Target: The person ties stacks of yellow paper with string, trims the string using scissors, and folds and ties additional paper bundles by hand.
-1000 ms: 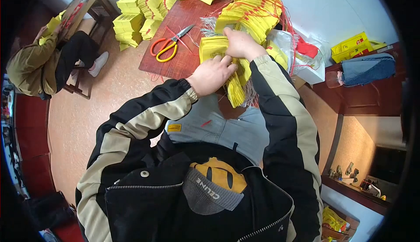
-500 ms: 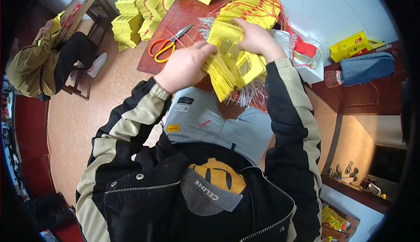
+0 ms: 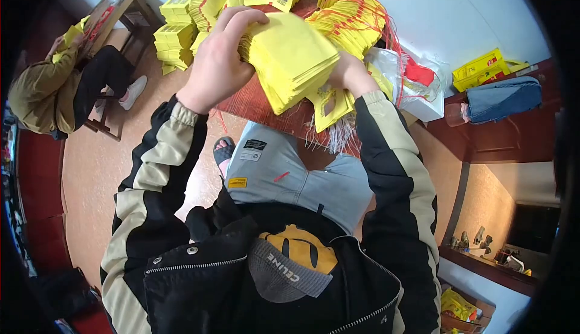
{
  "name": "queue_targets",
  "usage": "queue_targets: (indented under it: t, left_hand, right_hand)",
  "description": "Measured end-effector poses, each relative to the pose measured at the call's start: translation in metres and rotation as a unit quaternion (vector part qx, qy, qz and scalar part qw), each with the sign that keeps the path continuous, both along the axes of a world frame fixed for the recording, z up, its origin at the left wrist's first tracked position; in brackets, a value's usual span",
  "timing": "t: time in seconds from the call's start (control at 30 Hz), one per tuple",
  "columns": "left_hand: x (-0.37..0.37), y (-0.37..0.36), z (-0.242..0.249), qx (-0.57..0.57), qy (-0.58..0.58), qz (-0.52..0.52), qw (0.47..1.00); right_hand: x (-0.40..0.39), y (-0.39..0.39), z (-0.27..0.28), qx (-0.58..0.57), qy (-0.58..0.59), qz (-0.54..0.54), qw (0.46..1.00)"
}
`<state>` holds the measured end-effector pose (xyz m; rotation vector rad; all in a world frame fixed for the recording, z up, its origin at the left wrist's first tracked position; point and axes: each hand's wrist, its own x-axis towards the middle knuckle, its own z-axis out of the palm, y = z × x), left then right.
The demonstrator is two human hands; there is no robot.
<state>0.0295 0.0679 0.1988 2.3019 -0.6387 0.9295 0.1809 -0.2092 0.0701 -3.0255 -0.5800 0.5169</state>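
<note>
"Stack of yellow paper [image 3: 293,53]: position?"
"Over the red table [image 3: 241,100], gripped at its left side by the left hand [image 3: 216,61], slanting down-right towards the right hand [image 3: 353,75]."
"Right hold?"
"Fingers hidden; cannot tell."

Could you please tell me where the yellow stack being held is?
In the head view's upper middle, the yellow stack is over the red table, between the left hand and the right hand.

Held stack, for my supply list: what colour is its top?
The stack is plain yellow, clearest in the head view.
</note>
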Motion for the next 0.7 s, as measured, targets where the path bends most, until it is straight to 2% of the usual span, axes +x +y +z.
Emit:
queue_targets:
  t: [0.03,0.07,0.1,0.13,0.2,0.3,0.4,0.53,0.6,0.7]
  left_hand:
    - [0.003,-0.004,-0.006,-0.001,0.002,-0.002,1.000]
    - [0.005,-0.007,-0.014,-0.016,-0.044,-0.014,0.999]
    - [0.008,-0.010,-0.020,-0.031,-0.091,-0.025,0.995]
    - [0.010,-0.013,-0.025,-0.032,-0.090,-0.025,0.995]
    - [0.013,-0.020,-0.033,-0.003,-0.173,-0.042,0.984]
    - [0.021,-0.031,-0.049,-0.025,-0.212,-0.051,0.976]
    - [0.032,-0.040,-0.066,-0.050,-0.251,-0.059,0.965]
    - [0.042,-0.049,-0.094,-0.112,-0.299,-0.104,0.942]
    - [0.041,-0.053,-0.103,-0.133,-0.306,-0.116,0.935]
    - [0.031,-0.060,-0.114,-0.107,-0.306,-0.095,0.941]
  right_hand:
    - [0.007,0.002,-0.007,-0.025,0.022,0.010,0.999]
    - [0.007,0.005,-0.006,-0.036,0.034,0.016,0.999]
    - [0.009,0.007,-0.005,-0.024,0.032,0.012,0.999]
    - [0.011,0.008,-0.002,0.000,0.029,0.003,1.000]
    - [0.007,0.004,0.008,0.072,0.022,-0.024,0.997]
    - [0.003,-0.003,0.024,0.221,0.055,-0.082,0.970]
    - [-0.004,-0.013,0.040,0.420,0.156,-0.167,0.878]
    - [-0.031,-0.028,0.058,0.616,0.304,-0.256,0.680]
    - [-0.039,-0.032,0.061,0.643,0.326,-0.264,0.641]
    - [-0.038,-0.031,0.063,0.639,0.338,-0.256,0.642]
